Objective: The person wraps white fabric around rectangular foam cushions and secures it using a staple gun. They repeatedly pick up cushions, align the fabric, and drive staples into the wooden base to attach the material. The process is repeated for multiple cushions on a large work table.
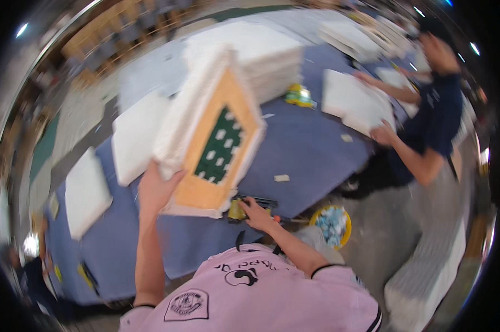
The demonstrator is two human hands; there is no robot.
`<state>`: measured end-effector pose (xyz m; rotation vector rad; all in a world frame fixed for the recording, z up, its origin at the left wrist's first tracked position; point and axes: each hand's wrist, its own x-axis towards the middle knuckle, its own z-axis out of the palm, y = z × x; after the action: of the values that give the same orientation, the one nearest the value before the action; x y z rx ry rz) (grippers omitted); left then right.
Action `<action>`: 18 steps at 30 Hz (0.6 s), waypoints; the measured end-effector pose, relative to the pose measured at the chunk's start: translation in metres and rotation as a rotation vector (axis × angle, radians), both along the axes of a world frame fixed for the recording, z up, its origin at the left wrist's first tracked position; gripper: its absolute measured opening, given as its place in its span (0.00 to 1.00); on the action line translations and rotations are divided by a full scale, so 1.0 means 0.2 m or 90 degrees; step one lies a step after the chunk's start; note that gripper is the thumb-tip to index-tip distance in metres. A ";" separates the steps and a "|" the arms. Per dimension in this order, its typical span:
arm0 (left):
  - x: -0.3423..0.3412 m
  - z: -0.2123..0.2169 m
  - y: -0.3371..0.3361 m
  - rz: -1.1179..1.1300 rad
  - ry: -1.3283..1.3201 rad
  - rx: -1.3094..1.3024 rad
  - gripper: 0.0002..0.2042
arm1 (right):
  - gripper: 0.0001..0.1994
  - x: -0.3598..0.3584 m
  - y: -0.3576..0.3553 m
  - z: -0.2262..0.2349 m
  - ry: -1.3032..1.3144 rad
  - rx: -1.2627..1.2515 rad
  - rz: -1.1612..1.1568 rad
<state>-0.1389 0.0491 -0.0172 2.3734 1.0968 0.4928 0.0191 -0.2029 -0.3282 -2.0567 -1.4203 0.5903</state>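
My left hand (pixel 157 188) grips the lower left edge of a white padded seat panel (pixel 183 191). It is tilted up, so its bare wooden underside with a window of green woven webbing faces me. Beside its lower right corner, my right hand (pixel 255 214) is closed on a black and yellow staple gun (pixel 237 212) low over the blue table (pixel 294 177). The panel's corner partly hides the tool, and motion blurs the panel.
Behind stands a stack of white padded panels (pixel 272 61); more white pieces (pixel 86 193) lie at left. A yellow-green packet (pixel 299 96) is on the table. At right a co-worker (pixel 435 105) handles a white panel (pixel 355 102). A yellow-rimmed bucket (pixel 348 229) of scraps stands below the edge.
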 end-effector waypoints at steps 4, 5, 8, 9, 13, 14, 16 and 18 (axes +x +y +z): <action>-0.05 -0.03 0.01 -0.018 -0.005 0.003 0.36 | 0.39 0.06 0.04 0.47 0.201 0.072 -0.065; -0.05 -0.01 -0.01 -0.027 -0.018 0.008 0.36 | 0.38 0.05 0.06 0.56 0.203 0.149 -0.084; -0.01 0.01 -0.05 -0.042 -0.038 0.007 0.36 | 0.39 0.03 0.07 0.86 0.217 0.251 -0.023; 0.00 0.02 -0.04 -0.050 -0.033 0.000 0.37 | 0.41 0.00 0.07 0.98 0.224 0.269 -0.014; -0.03 0.02 0.03 -0.196 -0.091 -0.057 0.37 | 0.45 -0.15 0.11 1.22 0.259 0.335 0.025; -0.06 0.03 0.07 -0.202 -0.154 -0.223 0.36 | 0.47 -0.18 0.12 1.24 0.267 0.348 0.036; -0.17 -0.03 0.21 -0.198 -0.281 -0.557 0.35 | 0.45 -0.23 0.14 1.27 0.285 0.332 0.036; -0.30 -0.16 0.26 -0.094 -0.285 -0.570 0.32 | 0.45 -0.32 0.19 1.27 0.304 0.339 0.032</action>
<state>-0.1993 0.1002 -0.0483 1.4494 0.7074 0.3477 -0.0456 -0.1645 -0.0733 -1.3567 -1.1826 0.5945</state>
